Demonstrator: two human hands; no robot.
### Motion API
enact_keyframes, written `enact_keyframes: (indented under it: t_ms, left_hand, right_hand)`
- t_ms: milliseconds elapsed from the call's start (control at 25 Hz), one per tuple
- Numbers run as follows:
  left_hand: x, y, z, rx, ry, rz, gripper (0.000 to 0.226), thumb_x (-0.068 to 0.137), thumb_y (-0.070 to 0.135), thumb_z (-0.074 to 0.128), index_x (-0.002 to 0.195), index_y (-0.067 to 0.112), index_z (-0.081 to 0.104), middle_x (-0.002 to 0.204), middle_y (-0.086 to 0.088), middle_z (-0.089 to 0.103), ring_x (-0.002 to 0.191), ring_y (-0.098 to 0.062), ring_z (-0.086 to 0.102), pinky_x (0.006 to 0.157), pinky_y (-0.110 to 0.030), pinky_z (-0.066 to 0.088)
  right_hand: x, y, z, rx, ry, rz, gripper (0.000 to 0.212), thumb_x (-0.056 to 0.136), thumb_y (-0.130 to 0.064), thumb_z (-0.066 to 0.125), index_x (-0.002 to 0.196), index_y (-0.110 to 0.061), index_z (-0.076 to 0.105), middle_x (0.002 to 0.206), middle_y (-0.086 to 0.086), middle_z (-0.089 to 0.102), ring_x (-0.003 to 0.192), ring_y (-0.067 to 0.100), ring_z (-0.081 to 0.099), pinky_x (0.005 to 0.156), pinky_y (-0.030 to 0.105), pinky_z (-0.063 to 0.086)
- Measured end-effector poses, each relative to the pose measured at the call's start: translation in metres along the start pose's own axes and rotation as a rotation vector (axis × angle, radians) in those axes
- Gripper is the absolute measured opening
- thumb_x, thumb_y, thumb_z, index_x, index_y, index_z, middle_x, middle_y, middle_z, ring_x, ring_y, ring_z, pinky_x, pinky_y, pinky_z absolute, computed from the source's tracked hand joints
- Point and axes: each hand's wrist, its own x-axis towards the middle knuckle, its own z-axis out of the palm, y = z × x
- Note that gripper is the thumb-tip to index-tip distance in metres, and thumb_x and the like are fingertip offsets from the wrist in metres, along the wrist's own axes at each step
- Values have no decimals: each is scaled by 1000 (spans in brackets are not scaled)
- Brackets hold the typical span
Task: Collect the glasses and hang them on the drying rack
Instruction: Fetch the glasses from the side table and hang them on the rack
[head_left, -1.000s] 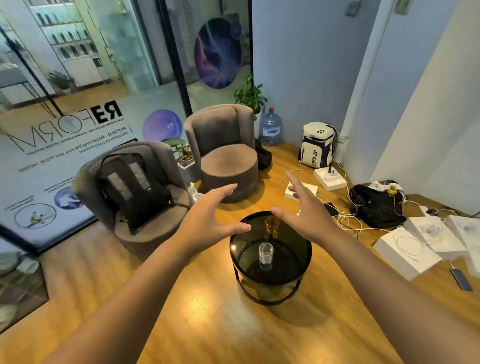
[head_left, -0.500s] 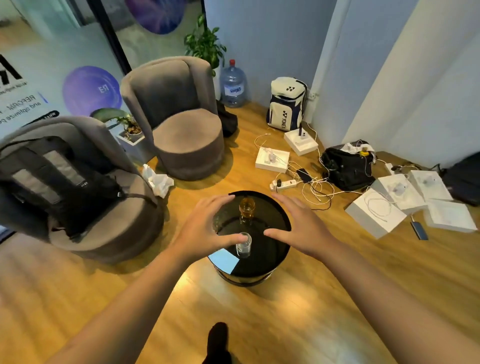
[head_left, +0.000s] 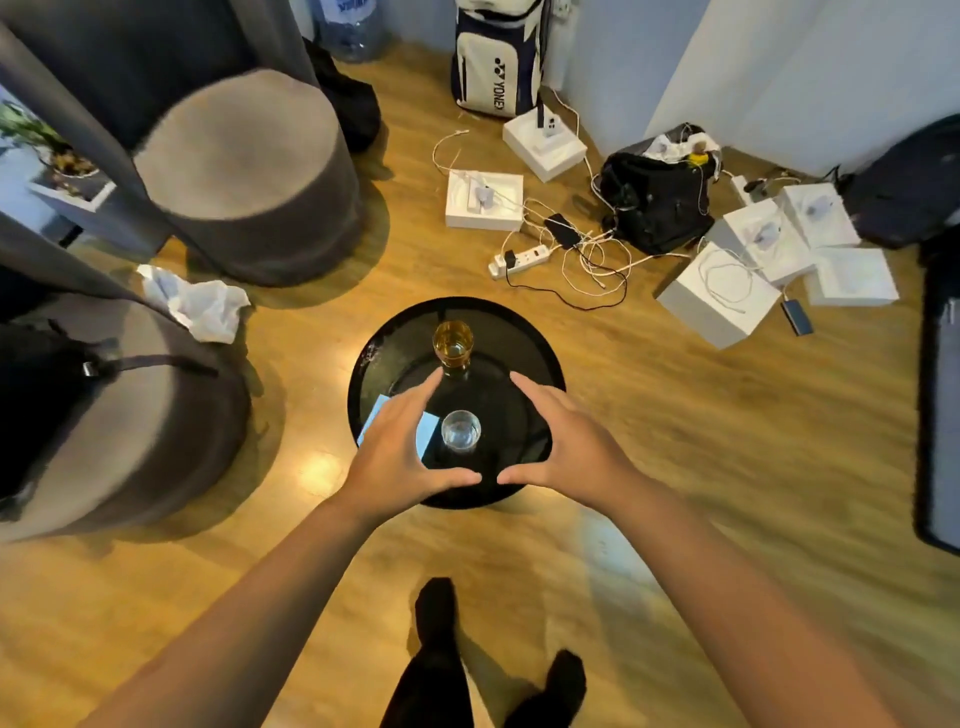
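Head view, looking straight down: a round black side table (head_left: 540, 358) stands on the wooden floor, and both glasses are on its top. The clear glass (head_left: 461, 429) sits nearer the person, the amber glass (head_left: 453, 340) farther back, the two well apart. A pale blue card (head_left: 375, 415) lies at the table's left edge, partly under the left hand (head_left: 397, 452). That hand and the right hand (head_left: 563, 447) hover on either side of the clear glass, fingers spread and loose, thumbs nearly meeting, holding nothing; neither appears to touch the glass.

From where I stand, the risk is a knock. The left fingertips reach close to the amber glass, so a careless sweep could tip it, and it looks as if it holds liquid. The clear glass is smooth and could slip from a loose grip. Behind the table, a power strip (head_left: 519, 259) and tangled cables (head_left: 587, 260) would catch any spill. No drying rack is in view.
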Motion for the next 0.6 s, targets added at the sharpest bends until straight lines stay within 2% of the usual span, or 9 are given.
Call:
enact_keyframes:
  t_ms: [160, 320, 440, 600]
  left_hand:
    - [34, -49, 36, 11, -59, -9, 121, 64, 66, 87, 163, 38, 22, 162, 10, 39, 147, -9, 30, 114, -31, 34]
    - [63, -102, 74, 31, -96, -34, 118, 70, 53, 91, 164, 35, 21, 162, 9, 39, 148, -10, 29, 111, -25, 28]
    - [83, -135, 103, 65, -84, -68, 127, 71, 47, 93, 166, 32, 11, 161, 5, 42, 148, -17, 32, 113, -30, 31]
    - [109, -171, 146, 66, -113, -124, 133, 69, 49, 94, 165, 35, 3, 160, 6, 41, 149, -21, 36, 115, -43, 41]
  right_hand:
    - [38, 38, 45, 76, 7, 78, 117, 71, -54, 91, 161, -49, 16, 165, -9, 33, 151, 16, 32, 116, 45, 42]
    - [78, 73, 91, 94, -11, 119, 116, 71, -50, 92, 161, -49, 18, 163, -8, 36, 149, 16, 36, 114, 42, 43]
    - [99, 92, 121, 149, -24, 152, 117, 69, -51, 93, 160, -50, 20, 163, -10, 36, 149, 15, 36, 116, 41, 41]
    - [116, 114, 154, 190, -54, 205, 118, 69, -51, 93, 161, -49, 19, 168, -9, 30, 152, 15, 31, 117, 42, 39]
